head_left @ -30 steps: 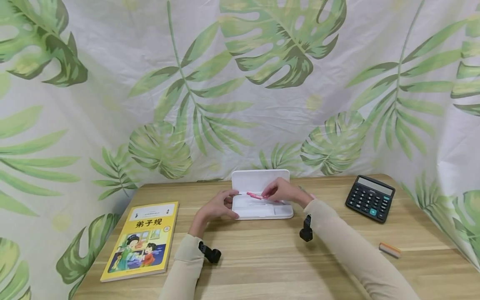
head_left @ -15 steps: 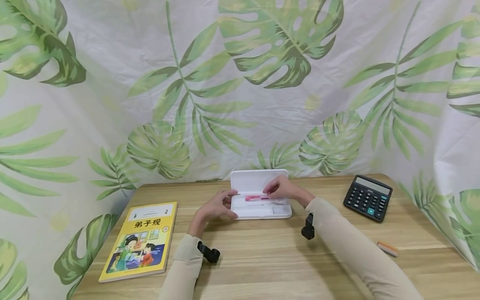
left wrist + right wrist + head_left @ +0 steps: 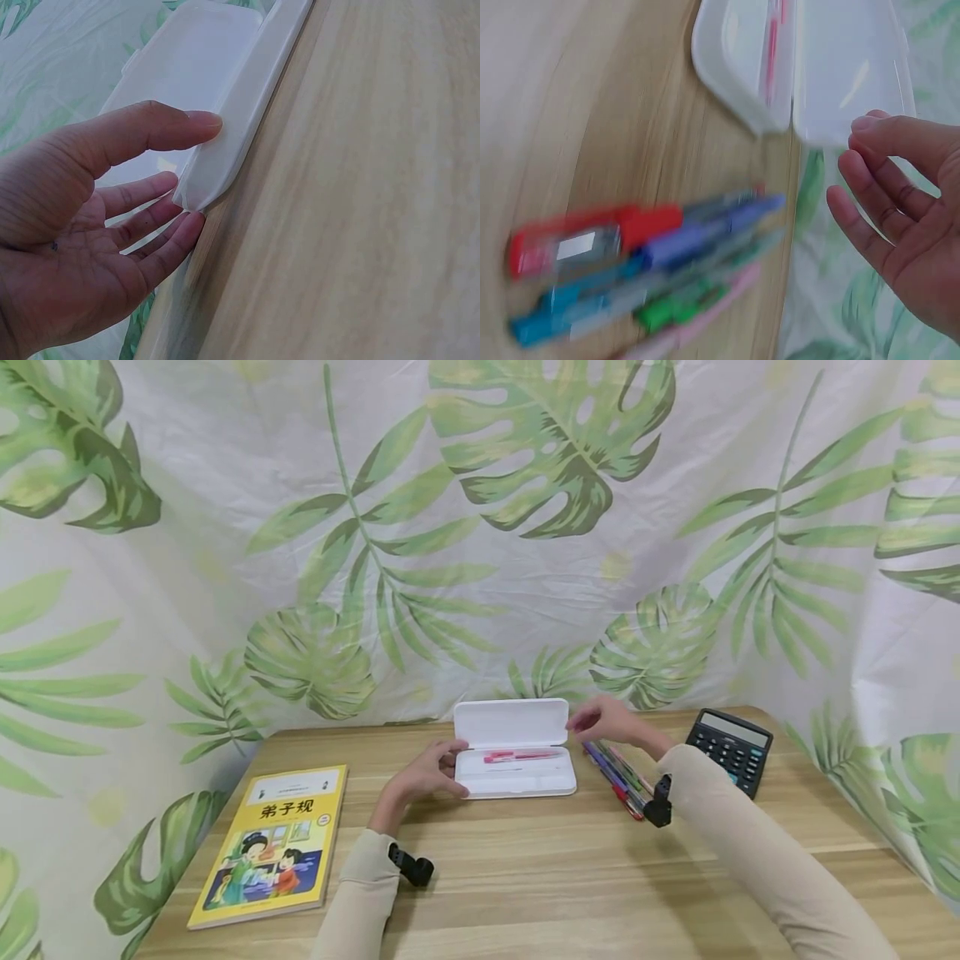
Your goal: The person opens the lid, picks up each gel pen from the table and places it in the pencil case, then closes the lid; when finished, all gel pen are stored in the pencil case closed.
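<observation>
Pencil case point(image 3: 517, 783), one, two hands point(image 3: 431, 772) point(image 3: 609, 720)

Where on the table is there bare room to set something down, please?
A broad bare patch of table lies in front of the white case, between the sleeves. A smaller one separates the yellow book and left hand. Between case and calculator it is crowded with pens.

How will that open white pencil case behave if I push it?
The pencil case seems stiff: its lid stands without sagging. It's probably light, given its thin-looking walls, and may slide rather than tip, its broad base lying flat on the table.
</observation>
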The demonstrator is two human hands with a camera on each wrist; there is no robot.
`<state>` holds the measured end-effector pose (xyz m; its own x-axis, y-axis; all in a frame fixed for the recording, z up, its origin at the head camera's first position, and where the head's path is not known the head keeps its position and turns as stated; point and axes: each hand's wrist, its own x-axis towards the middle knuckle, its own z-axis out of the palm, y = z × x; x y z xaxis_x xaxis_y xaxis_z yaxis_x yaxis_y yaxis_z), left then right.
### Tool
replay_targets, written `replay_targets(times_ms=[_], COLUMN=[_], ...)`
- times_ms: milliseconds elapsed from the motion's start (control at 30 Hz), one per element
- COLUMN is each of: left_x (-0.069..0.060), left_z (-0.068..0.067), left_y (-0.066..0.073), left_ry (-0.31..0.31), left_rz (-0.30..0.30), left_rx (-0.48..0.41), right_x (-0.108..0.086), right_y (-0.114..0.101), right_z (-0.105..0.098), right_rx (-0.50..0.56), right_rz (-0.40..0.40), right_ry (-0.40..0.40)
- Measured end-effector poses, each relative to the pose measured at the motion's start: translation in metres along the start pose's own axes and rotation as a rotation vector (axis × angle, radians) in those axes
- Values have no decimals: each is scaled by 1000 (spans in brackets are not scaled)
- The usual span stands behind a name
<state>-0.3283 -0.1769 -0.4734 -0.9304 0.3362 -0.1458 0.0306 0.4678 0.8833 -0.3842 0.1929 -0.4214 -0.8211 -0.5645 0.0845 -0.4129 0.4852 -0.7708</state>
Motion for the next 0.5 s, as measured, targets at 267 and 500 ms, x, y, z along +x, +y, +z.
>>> replay_targets(times_ms=[267, 500], left_x=[0, 1], left_z=[-1, 0], left_y=[-1, -2], left_ry=[0, -3], left_rz=[4, 8], left_rx=[9, 2], right_x=[-33, -59], right_y=[22, 37], right_z=[-27, -34], right_rx=[2, 17], right_rz=[155, 213], right_ry=[-18, -52])
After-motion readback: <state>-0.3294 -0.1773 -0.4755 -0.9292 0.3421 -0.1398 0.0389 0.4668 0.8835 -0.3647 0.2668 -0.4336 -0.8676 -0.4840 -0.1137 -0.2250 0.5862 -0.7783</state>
